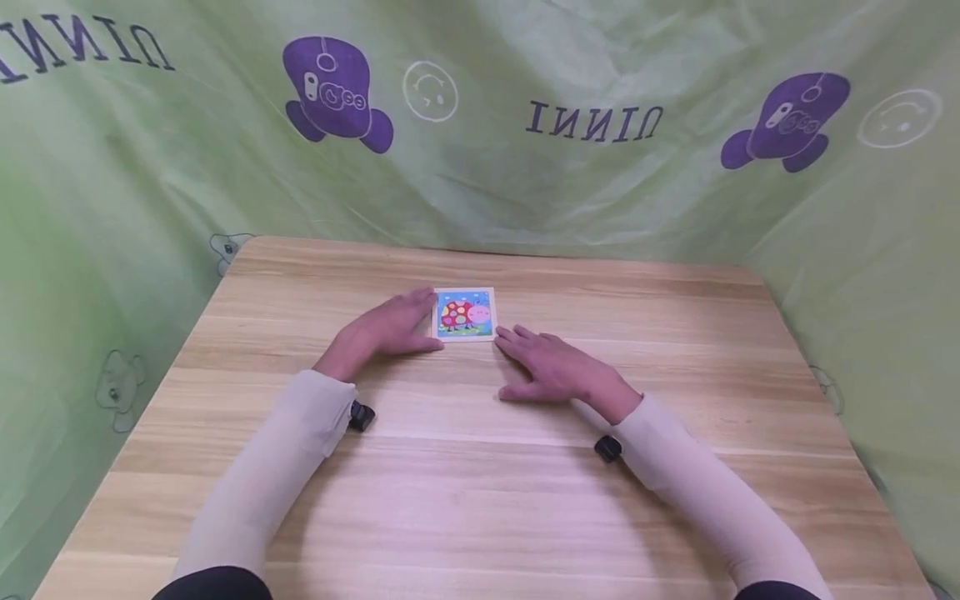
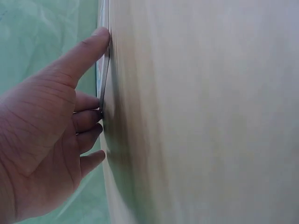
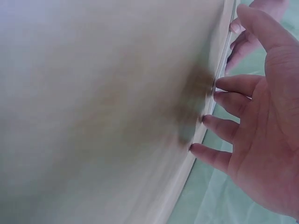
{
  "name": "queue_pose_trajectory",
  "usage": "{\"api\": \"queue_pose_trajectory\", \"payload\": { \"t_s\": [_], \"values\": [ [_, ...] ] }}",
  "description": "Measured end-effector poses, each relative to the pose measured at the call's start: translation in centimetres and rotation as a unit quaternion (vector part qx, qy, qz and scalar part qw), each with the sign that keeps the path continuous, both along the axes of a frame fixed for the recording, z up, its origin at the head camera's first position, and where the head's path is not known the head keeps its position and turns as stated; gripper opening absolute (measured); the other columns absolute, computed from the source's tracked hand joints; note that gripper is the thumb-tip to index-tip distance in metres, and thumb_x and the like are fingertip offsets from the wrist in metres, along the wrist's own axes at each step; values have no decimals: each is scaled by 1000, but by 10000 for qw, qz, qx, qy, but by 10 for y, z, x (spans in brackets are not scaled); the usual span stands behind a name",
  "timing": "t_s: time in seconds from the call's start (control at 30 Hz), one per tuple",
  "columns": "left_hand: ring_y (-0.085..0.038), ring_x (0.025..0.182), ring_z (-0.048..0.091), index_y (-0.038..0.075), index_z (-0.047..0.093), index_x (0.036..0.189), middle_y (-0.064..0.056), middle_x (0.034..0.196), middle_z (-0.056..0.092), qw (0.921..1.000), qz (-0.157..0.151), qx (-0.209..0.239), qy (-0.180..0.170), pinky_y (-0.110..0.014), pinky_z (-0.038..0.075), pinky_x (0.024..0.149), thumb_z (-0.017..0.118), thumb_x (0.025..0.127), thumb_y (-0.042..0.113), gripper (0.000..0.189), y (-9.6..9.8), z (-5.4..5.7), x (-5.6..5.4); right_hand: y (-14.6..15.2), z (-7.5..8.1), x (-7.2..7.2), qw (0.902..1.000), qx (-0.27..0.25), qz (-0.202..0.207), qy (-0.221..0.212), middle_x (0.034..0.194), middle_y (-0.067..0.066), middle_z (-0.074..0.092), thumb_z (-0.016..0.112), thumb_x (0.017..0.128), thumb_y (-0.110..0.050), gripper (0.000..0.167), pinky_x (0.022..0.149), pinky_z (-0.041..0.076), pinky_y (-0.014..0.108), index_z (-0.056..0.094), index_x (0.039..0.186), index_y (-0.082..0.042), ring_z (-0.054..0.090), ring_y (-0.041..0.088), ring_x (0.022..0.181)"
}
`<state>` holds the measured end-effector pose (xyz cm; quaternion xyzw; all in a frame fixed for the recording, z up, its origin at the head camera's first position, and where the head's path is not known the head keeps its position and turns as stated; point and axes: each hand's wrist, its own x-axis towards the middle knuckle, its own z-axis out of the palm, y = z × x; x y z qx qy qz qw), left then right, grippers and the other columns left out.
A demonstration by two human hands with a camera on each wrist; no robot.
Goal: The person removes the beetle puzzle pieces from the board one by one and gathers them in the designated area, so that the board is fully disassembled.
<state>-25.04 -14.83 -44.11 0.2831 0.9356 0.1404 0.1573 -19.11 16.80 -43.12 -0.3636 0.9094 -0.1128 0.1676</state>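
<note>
A small square picture board [image 1: 465, 315] with a light wooden rim lies flat on the table, printed with a pig in a spotted red ladybug shell on blue. At its left side my left hand [image 1: 388, 327] rests on the table, fingers by the upper left corner and thumb by the lower left. In the left wrist view the left hand [image 2: 51, 126] has its thumb tip against the board's thin edge. My right hand [image 1: 551, 367] lies palm down, fingers extended, fingertips right at the board's lower right corner. The right wrist view shows the right hand [image 3: 261, 121] with fingers spread.
The wood-grain table [image 1: 457, 483] extends around both arms. A green curtain [image 1: 480, 183] with purple prints hangs along its back and sides. Small black devices sit at both wrists, one by the left cuff [image 1: 362, 416] and one by the right [image 1: 608, 448].
</note>
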Motion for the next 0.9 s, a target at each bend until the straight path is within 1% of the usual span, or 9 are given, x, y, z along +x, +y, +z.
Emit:
{"api": "queue_pose_trajectory", "payload": {
  "t_s": [0.13, 0.3, 0.5, 0.63, 0.73, 0.9],
  "values": [
    [-33, 155, 15, -2, 20, 162, -18, 170, 14, 9999, -72, -103, 0, -48, 15, 123, 63, 98, 56, 96, 5, 0, 11, 10, -2, 14, 10000, 15, 39, 15, 169, 8, 21, 61, 96, -62, 92, 120, 22, 55, 27, 164, -9, 18, 36, 153],
    [-31, 155, 16, 0, 22, 162, -16, 170, 15, 9998, -154, -34, -79, -47, 17, 123, 65, 97, 55, 96, 12, 4, 21, 17, 0, 30, 10000, -16, 14, -48, 169, 7, 22, 62, 96, -62, 92, 120, 22, 55, 28, 164, -10, 18, 35, 154],
    [-31, 155, 15, -1, 22, 162, -17, 169, 15, 9994, -308, -164, -15, -47, 18, 122, 64, 98, 55, 95, 16, 4, 29, 20, 2, 43, 9999, -2, -24, -135, 169, 7, 22, 61, 96, -62, 91, 120, 22, 55, 28, 164, -10, 18, 35, 154],
    [-32, 154, 18, -2, 23, 161, -19, 168, 17, 9989, -403, -205, 81, -47, 20, 122, 64, 98, 55, 94, 17, 1, 31, 20, 4, 47, 10000, 13, -6, -94, 169, 7, 23, 59, 98, -63, 89, 119, 25, 54, 30, 163, -9, 19, 34, 153],
    [-33, 154, 19, -3, 24, 161, -20, 168, 19, 9986, -453, -231, 157, -48, 21, 122, 64, 99, 53, 93, 19, 2, 32, 20, 5, 49, 10000, 25, -19, -69, 168, 6, 25, 59, 98, -62, 87, 118, 27, 54, 32, 162, -10, 20, 34, 153],
    [-33, 154, 17, -4, 23, 161, -21, 168, 16, 9981, -513, -288, 202, -47, 20, 122, 64, 99, 52, 93, 19, 6, 35, 21, 8, 47, 9999, -28, -57, -159, 168, 6, 26, 55, 99, -64, 85, 119, 27, 51, 34, 162, -10, 22, 32, 153]
  ]
}}
